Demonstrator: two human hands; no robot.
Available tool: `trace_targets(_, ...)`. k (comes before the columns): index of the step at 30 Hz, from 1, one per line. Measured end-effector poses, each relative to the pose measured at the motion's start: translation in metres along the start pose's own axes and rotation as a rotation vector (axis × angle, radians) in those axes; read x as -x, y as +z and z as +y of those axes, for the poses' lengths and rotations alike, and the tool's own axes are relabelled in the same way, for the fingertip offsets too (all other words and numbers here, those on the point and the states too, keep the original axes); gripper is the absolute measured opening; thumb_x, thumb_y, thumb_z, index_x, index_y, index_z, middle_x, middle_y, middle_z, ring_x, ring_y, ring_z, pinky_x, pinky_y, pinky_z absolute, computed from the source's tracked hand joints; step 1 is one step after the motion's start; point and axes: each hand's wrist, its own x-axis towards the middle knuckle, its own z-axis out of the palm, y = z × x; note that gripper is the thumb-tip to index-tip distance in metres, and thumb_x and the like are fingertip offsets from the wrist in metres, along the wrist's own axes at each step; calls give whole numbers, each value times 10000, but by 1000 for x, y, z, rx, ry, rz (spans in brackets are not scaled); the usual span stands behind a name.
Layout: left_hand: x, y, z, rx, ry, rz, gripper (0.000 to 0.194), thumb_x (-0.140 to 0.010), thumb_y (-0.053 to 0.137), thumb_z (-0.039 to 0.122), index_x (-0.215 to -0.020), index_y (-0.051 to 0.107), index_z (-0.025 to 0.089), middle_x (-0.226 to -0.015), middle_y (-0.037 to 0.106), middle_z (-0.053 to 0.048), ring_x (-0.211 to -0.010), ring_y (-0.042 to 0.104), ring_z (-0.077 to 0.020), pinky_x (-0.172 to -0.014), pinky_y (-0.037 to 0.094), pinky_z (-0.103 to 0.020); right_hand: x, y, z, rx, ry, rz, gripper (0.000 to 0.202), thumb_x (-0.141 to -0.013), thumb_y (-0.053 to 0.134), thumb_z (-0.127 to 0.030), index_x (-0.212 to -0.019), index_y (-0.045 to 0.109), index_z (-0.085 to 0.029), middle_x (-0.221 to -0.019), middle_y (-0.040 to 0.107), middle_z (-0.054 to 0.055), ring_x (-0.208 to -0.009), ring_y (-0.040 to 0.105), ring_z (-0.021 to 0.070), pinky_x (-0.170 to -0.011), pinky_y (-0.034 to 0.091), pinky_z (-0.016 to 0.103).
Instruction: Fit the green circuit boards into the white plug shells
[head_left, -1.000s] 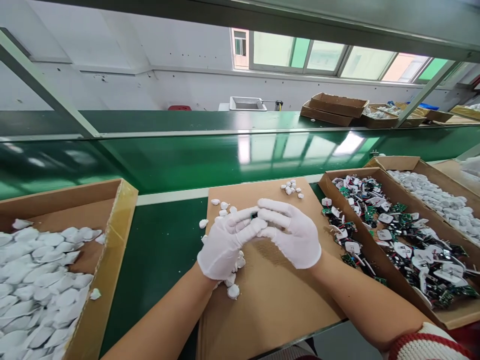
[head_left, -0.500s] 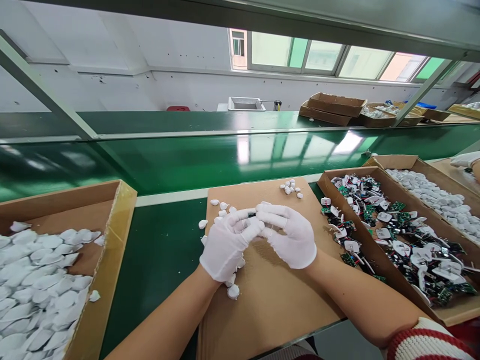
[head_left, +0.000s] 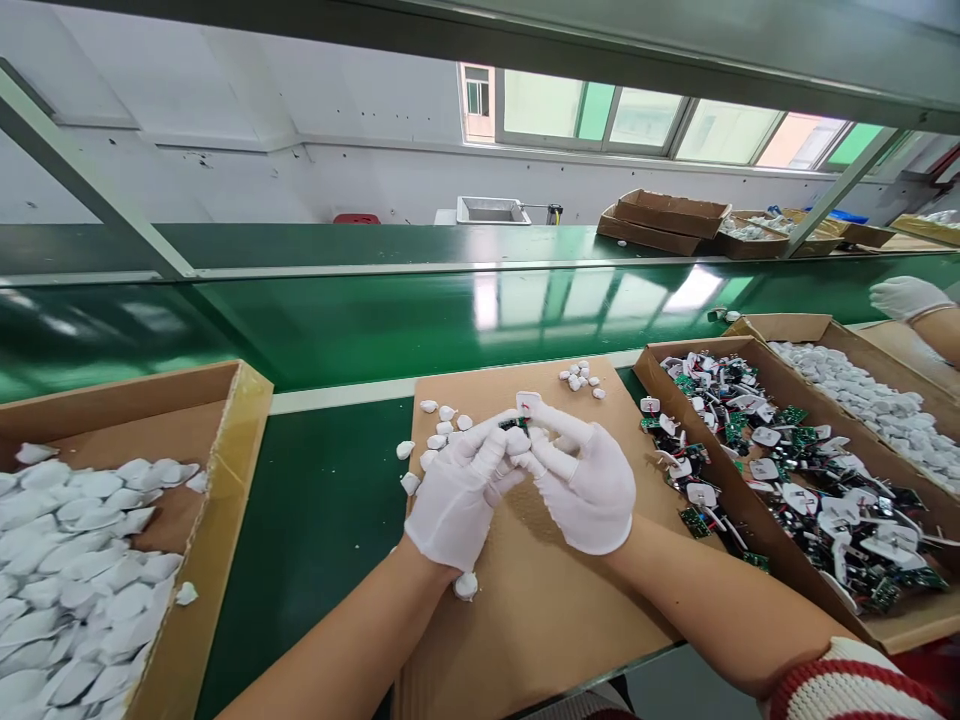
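Both my hands wear white gloves and meet above a brown cardboard sheet. Between their fingertips is a small green circuit board with a white plastic piece sticking up behind it. My left hand is closed, its fingers pinching the board from the left. My right hand pinches from the other side, fingers bent around the white piece. A small white round part shows at the fingertips, though the gloves hide where it joins. Several white round pieces lie on the sheet beside my left hand.
To the left stands a cardboard box of flat white pieces. On the right a box holds circuit boards with white parts, with more boards along its near side. Beyond it are a box of white pieces and another person's gloved hand.
My fingers have shifted around the board, and the white plastic piece now shows upright above them. My right hand has turned slightly. The other person's hand has moved up and left.
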Motion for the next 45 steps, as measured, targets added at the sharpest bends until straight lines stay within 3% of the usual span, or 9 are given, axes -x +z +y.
trace_targets(4, 3, 4, -2, 26, 21, 57, 461, -674, 888, 471, -1031, 780, 200, -886, 730, -31, -861, 695, -167, -834, 582, -279, -1, -4, -9, 121, -107, 17, 207, -957, 587, -207, -998, 781, -265, -1008, 802, 11, -465, 552, 96, -475, 433, 305)
trace_targets(7, 3, 6, 1, 36, 14, 51, 350, -722, 854, 472, -937, 778, 206, -897, 715, -22, -859, 686, -165, -840, 567, -275, -5, -2, -10, 108, -81, 99, 136, -911, 686, -275, -1012, 775, -255, -1158, 765, 47, -731, 705, 170, -646, 548, 329)
trace_targets(11, 3, 7, 4, 11, 5, 36, 218, -781, 816, 413, -812, 756, 206, -850, 684, -25, -895, 667, -172, -820, 559, -254, -7, 3, -5, -41, 35, 216, 422, -782, 838, -371, -1181, 741, -272, -1313, 671, 92, -1104, 682, 261, -911, 590, 397)
trace_targets(18, 3, -1, 7, 145, -145, -89, 267, -867, 740, 426, -967, 784, 182, -1001, 724, -66, -859, 685, -138, -837, 591, -262, -9, -1, -2, -367, 161, 116, 302, -787, 840, -275, -1071, 790, -365, -1076, 733, 17, -1045, 694, 218, -879, 608, 358)
trace_targets(22, 5, 2, 3, 55, -69, -13, 303, -730, 869, 432, -917, 798, 205, -907, 741, -28, -794, 700, -120, -771, 597, -219, -8, -2, -5, -418, 204, 110, 285, -774, 851, -277, -1041, 805, -365, -1023, 751, 11, -991, 713, 210, -863, 613, 337)
trace_targets(25, 6, 7, 2, -35, -27, 86, 516, -598, 927, 494, -999, 799, 196, -927, 763, -56, -839, 726, -187, -709, 606, -247, -4, 0, -6, -407, 208, 141, 308, -804, 826, -255, -1088, 794, -371, -1036, 749, 13, -995, 715, 203, -880, 610, 328)
trace_targets(28, 5, 8, 6, -98, -39, 102, 585, -613, 902, 532, -1064, 784, 178, -997, 768, -92, -915, 734, -248, -706, 610, -286, -2, 2, -5, -357, 152, 142, 320, -811, 819, -239, -1105, 789, -362, -1031, 753, 16, -978, 713, 201, -868, 607, 335)
trace_targets(38, 3, 6, 19, -260, -85, 8, 303, -713, 862, 431, -834, 773, 168, -690, 663, -18, -636, 623, -115, -640, 565, -219, -5, 4, -12, -129, 118, 84, 163, -751, 862, -249, -889, 824, -327, -939, 756, 14, -861, 711, 196, -772, 601, 326)
trace_targets(45, 0, 0, 15, -264, -83, 138, 351, -689, 886, 404, -935, 772, 181, -853, 770, -82, -757, 729, -197, -695, 585, -261, -14, 0, -5, -291, 189, -119, 304, -679, 904, -290, -968, 812, -314, -1039, 746, 27, -974, 699, 213, -874, 590, 343)
